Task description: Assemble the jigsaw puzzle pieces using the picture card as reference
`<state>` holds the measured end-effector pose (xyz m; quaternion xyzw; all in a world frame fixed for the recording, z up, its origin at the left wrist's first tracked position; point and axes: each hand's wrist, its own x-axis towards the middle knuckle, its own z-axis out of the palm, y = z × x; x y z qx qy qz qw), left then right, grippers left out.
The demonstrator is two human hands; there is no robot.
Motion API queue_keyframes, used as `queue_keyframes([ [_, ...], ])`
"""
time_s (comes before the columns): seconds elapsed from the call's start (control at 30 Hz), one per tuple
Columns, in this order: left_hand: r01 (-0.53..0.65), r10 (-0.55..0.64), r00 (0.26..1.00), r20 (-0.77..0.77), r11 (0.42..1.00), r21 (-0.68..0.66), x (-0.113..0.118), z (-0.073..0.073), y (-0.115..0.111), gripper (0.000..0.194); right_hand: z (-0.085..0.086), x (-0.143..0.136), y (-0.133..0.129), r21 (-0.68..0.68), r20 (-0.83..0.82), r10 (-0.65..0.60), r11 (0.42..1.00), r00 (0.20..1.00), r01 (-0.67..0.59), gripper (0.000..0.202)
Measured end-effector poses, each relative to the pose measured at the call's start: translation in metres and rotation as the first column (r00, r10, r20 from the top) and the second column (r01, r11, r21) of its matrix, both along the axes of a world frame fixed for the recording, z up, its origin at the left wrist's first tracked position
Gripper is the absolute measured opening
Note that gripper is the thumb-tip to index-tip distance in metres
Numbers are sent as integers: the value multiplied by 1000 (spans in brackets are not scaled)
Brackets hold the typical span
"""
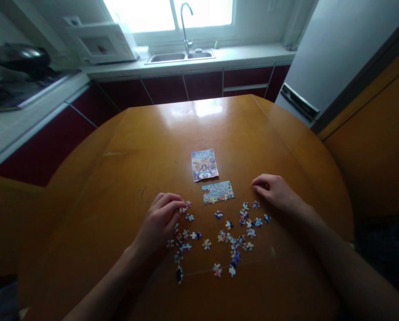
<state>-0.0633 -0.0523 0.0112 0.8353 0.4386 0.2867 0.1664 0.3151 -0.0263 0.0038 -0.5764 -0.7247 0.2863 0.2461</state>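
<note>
My left hand (162, 215) is closed, its fingertips on a small jigsaw piece (188, 204) at the left of the loose pieces. Its palm hides part of the table and perhaps some pieces. To the right, my right hand (275, 191) rests on the table with fingers curled together and nothing visible in them. Between the hands lies a joined strip of jigsaw puzzle (218, 192) with blue lettering, its left and lower edges uneven. Just beyond it is a creased picture sheet (204, 166) showing a blue cartoon face. Loose pieces (206, 244) are scattered nearer to me.
Everything lies on a glossy wooden table (146, 147) with rounded ends. Behind it run a counter with a sink (173, 57) and tap (185, 26), and a white microwave (102, 43). A wok (21, 57) sits on the stove at left; a fridge (339, 49) stands at right.
</note>
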Motion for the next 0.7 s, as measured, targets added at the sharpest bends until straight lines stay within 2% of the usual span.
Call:
queue_keyframes([
  [0.27,18,-18,1000,-13,1000,-15,2,-4,0,16,0,-7,-5,-44,-55,187,981,981,-190,16],
  [0.4,17,-17,999,-28,1000,-15,1,-3,2,17,-1,-4,-2,-22,-6,161,987,987,-161,16],
  [0.53,-49,48,998,-31,999,-2,-3,-1,5,16,-1,2,2,-5,13,125,992,992,-125,18],
  [0.7,-83,83,996,-24,997,1,-4,-1,9,18,-1,7,3,31,58,26,999,998,-28,18],
])
